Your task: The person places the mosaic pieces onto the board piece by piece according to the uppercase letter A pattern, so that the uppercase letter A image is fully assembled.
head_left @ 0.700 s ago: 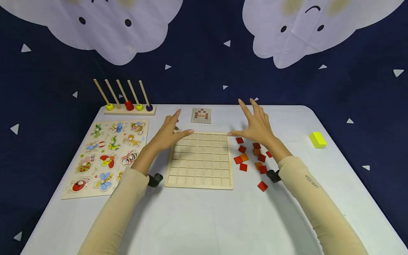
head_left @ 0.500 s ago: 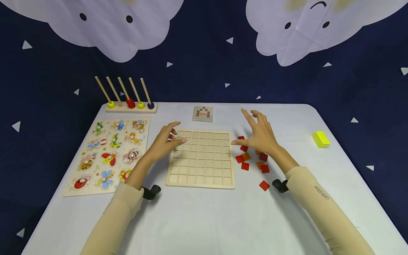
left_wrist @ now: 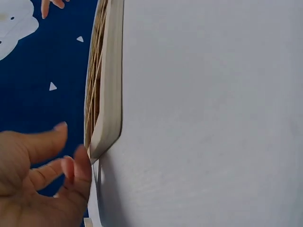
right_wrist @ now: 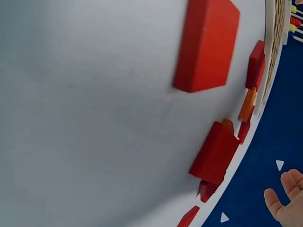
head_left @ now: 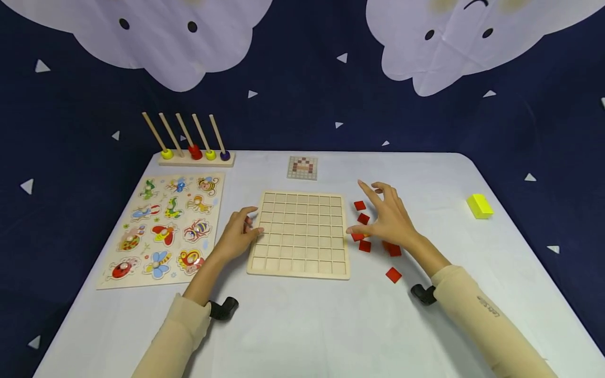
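A pale wooden grid board [head_left: 299, 234], its square cells bare, lies flat in the middle of the table. My left hand [head_left: 236, 234] is at its left edge with fingers loosely bent, holding nothing. In the left wrist view that hand [left_wrist: 49, 175] is near a corner of the board [left_wrist: 111, 80]; whether it touches cannot be told. Over the red and orange square tiles right of the board, my right hand [head_left: 389, 220] hovers with fingers spread. It partly hides several of them. One red tile [head_left: 394, 275] lies nearer the front, also large in the right wrist view [right_wrist: 210, 45].
A small pattern card [head_left: 302, 168] lies behind the board. On the left are an insect picture puzzle [head_left: 142, 283] and a wooden stand [head_left: 181, 163] with upright pegs and coloured rings. A yellow block [head_left: 479, 206] sits at the far right of the white table [head_left: 293, 331].
Both hands have moved back toward the front of the table. The left hand has gone from above the board's upper left to its left edge; the right hand has come down over the tiles.
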A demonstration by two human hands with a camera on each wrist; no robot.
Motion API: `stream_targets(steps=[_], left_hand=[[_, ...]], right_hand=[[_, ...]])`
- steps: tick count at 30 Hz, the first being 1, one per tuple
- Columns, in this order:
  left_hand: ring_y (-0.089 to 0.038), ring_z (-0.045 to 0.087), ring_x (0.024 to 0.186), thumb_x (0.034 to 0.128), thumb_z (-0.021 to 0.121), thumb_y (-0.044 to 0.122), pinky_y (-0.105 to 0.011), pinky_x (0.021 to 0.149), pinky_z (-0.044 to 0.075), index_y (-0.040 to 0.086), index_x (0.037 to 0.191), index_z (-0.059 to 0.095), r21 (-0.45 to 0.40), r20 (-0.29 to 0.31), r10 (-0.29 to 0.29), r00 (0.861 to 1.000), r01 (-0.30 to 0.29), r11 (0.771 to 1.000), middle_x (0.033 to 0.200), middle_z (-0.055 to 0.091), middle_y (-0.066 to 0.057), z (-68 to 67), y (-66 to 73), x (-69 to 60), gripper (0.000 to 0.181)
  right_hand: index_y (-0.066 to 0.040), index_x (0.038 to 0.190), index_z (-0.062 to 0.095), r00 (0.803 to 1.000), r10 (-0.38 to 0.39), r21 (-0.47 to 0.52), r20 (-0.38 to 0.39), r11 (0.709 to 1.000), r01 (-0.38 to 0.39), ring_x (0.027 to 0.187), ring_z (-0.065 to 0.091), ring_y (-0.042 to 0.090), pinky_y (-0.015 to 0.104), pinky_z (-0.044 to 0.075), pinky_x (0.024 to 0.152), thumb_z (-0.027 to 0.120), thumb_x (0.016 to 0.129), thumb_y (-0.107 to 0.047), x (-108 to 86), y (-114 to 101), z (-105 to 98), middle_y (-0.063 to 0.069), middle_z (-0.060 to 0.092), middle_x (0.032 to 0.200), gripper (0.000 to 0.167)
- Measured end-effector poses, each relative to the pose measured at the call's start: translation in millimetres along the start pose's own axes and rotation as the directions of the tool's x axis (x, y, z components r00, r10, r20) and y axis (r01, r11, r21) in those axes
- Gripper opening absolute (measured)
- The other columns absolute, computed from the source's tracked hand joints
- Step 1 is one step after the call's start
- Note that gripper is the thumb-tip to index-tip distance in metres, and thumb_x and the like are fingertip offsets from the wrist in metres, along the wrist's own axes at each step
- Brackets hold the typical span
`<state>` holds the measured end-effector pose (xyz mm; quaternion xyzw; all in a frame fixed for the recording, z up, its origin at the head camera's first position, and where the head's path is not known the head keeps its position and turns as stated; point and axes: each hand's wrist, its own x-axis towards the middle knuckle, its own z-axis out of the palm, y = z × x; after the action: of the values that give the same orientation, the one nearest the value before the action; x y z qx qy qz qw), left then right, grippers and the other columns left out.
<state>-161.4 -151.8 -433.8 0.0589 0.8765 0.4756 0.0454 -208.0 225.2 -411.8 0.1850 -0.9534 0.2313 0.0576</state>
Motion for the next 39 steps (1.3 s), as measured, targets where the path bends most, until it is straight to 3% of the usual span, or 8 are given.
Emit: stream_targets(steps=[8,15,24,29,35,39], left_hand=[[-0.020,0.044,0.082,0.0965,0.059,0.005,-0.031,0.070,0.039,-0.004,0.144,0.041,0.048,0.025,-0.055,0.998,0.054,0.997,0.100,0.047,-0.014,-0.6,-4.8,-3.3,0.052],[-0.017,0.046,0.074,0.0958,0.060,0.002,-0.024,0.062,0.039,0.002,0.144,0.047,0.027,0.031,-0.025,0.999,0.024,0.999,0.093,0.050,-0.009,-0.4,-8.8,-3.5,0.050],[-0.017,0.047,0.076,0.0949,0.061,0.002,-0.023,0.063,0.040,0.002,0.141,0.050,0.005,0.045,-0.010,0.999,0.010,1.000,0.094,0.051,-0.009,2.8,-12.3,-7.6,0.047],[-0.016,0.046,0.075,0.0928,0.064,0.002,-0.022,0.063,0.039,0.002,0.140,0.052,-0.013,0.037,-0.009,0.999,0.009,1.000,0.091,0.053,-0.008,1.5,-14.6,-7.4,0.049],[-0.015,0.046,0.073,0.0904,0.066,-0.001,-0.021,0.062,0.039,0.001,0.140,0.052,-0.058,0.041,-0.031,0.999,0.034,0.998,0.089,0.053,-0.008,0.0,-15.8,-4.8,0.052],[-0.014,0.046,0.072,0.0888,0.066,-0.003,-0.021,0.061,0.039,0.000,0.140,0.052,-0.081,0.050,-0.038,0.998,0.042,0.996,0.088,0.053,-0.008,0.5,-16.0,-2.7,0.053]], right_hand=[[-0.035,0.157,0.027,1.000,0.001,0.000,-0.006,1.000,-0.001,0.132,0.032,0.032,0.054,0.034,0.101,0.088,0.059,-0.062,-8.3,3.6,-0.8,0.014,0.032,0.148,0.119],[-0.034,0.157,0.026,1.000,0.015,0.011,-0.009,1.000,-0.015,0.134,0.030,0.034,0.057,0.032,0.101,0.087,0.060,-0.063,-17.8,12.9,-5.9,0.016,0.031,0.149,0.119],[-0.029,0.156,0.031,1.000,0.025,-0.013,0.011,1.000,-0.025,0.131,0.032,0.035,0.057,0.035,0.099,0.085,0.064,-0.062,-23.1,25.1,-5.2,0.018,0.032,0.149,0.112],[-0.028,0.153,0.039,1.000,0.011,-0.017,0.012,1.000,-0.011,0.127,0.035,0.035,0.054,0.036,0.096,0.084,0.070,-0.055,-12.6,27.7,-6.1,0.018,0.036,0.144,0.098],[-0.018,0.144,0.054,0.998,-0.064,-0.041,0.012,0.997,0.064,0.113,0.040,0.035,0.046,0.039,0.085,0.083,0.077,-0.043,10.5,34.3,-6.2,0.020,0.047,0.123,0.076],[-0.016,0.139,0.059,0.998,-0.032,-0.045,0.046,0.998,0.034,0.110,0.040,0.034,0.044,0.039,0.082,0.082,0.080,-0.039,20.0,41.0,-4.9,0.019,0.047,0.119,0.068]])
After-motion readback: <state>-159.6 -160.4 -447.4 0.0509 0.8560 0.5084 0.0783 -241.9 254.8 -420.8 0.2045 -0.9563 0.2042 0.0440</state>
